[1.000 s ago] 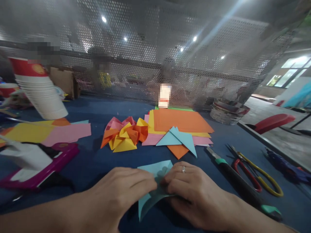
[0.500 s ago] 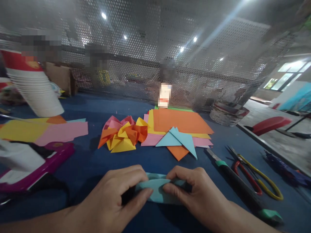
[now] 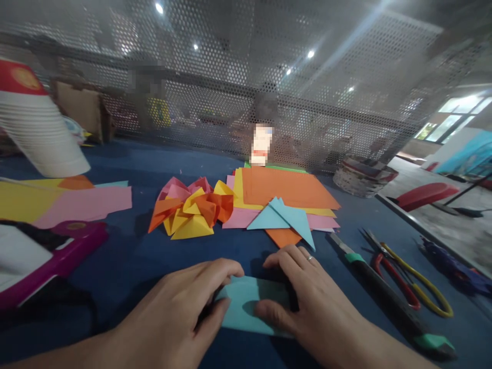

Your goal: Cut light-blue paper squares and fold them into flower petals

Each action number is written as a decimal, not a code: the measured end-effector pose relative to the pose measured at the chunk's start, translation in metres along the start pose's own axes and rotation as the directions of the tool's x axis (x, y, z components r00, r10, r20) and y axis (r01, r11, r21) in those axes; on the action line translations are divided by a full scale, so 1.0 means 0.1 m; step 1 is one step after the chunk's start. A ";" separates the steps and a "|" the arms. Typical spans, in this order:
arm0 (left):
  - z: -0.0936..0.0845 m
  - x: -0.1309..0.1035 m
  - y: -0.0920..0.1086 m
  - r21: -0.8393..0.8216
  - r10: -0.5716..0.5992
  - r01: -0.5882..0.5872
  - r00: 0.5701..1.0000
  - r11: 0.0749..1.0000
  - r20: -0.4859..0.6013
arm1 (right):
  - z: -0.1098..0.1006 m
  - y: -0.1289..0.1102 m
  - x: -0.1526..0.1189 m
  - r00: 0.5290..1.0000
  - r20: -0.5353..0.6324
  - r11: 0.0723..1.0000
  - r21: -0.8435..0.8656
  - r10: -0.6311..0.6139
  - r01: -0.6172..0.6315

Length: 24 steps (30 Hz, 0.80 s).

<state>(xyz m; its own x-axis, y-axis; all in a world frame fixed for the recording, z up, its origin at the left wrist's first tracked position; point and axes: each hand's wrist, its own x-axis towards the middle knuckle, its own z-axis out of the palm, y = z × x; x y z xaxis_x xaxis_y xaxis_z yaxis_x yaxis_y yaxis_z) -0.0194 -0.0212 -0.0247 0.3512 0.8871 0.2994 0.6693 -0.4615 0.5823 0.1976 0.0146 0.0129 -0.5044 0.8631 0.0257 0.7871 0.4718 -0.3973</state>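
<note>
A folded strip of light blue paper (image 3: 248,307) lies low on the dark blue tabletop in front of me, flat or nearly so. My left hand (image 3: 188,294) is curled around its left end, index finger along the far edge and thumb at the near side. On the right end rests the thumb of my right hand (image 3: 307,294); that hand's other fingers stretch out past the far edge, apart from the thumb. Beyond my hands, folded light blue pieces (image 3: 284,218) lie over a stack of coloured paper (image 3: 288,189). Left of them sits a cluster of folded pink, orange and yellow paper (image 3: 192,207).
A craft knife (image 3: 384,292) and scissors (image 3: 409,274) lie at right. A basket (image 3: 361,177) stands by the right table edge. Stacked paper cups (image 3: 46,130), loose paper sheets (image 3: 88,202) and a purple-framed object (image 3: 69,256) occupy the left. A perforated screen (image 3: 215,102) rises behind.
The light blue paper was curved up, pinched by both hands; now it is flatter and shows more surface. My right fingers have opened out. The view has shifted slightly.
</note>
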 end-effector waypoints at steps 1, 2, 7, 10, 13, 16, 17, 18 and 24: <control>0.00 0.00 0.00 0.015 0.014 -0.014 1.000 1.000 -0.010 | 0.00 0.00 0.00 1.000 0.009 1.000 -0.006 0.001 -0.001; -0.01 -0.01 -0.01 0.026 0.022 -0.022 1.000 0.999 -0.011 | 0.00 0.00 0.00 1.000 0.015 1.000 -0.009 0.002 -0.002; -0.01 -0.02 -0.04 0.053 -0.020 0.020 1.000 0.998 -0.003 | -0.01 -0.01 0.01 1.000 0.016 0.998 0.064 -0.010 0.009; -0.02 -0.01 -0.04 0.017 -0.033 0.034 0.998 0.999 -0.050 | -0.01 -0.03 0.00 1.000 0.028 0.988 0.157 0.001 -0.005; -0.06 0.05 -0.02 -0.043 -0.110 0.106 0.986 0.993 -0.125 | -0.02 -0.05 0.00 1.000 0.014 0.975 0.224 0.013 -0.016; -0.13 0.14 0.03 -0.175 -0.244 0.231 0.968 0.957 -0.057 | -0.04 -0.06 0.01 0.999 -0.038 0.967 0.257 0.008 0.002; -0.16 0.17 0.05 -0.228 -0.274 0.269 0.962 0.936 0.008 | -0.04 -0.07 0.01 0.998 -0.057 0.965 0.263 0.006 0.010; -0.18 0.19 0.07 -0.274 -0.292 0.302 0.953 0.913 0.076 | -0.05 -0.07 0.00 0.997 -0.078 0.963 0.270 0.003 0.019; -0.24 0.19 0.12 -0.334 -0.282 0.369 0.917 0.867 0.280 | -0.06 -0.06 -0.03 0.983 -0.174 0.946 0.304 -0.061 0.112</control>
<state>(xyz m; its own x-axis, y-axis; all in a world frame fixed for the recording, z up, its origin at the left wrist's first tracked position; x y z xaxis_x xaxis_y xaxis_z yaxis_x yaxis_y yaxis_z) -0.0201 -0.0098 0.0061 0.3169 0.9430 -0.1017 0.4913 -0.0715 0.8681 0.1962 0.0101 0.0211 -0.4818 0.8509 0.2092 0.5801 0.4887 -0.6517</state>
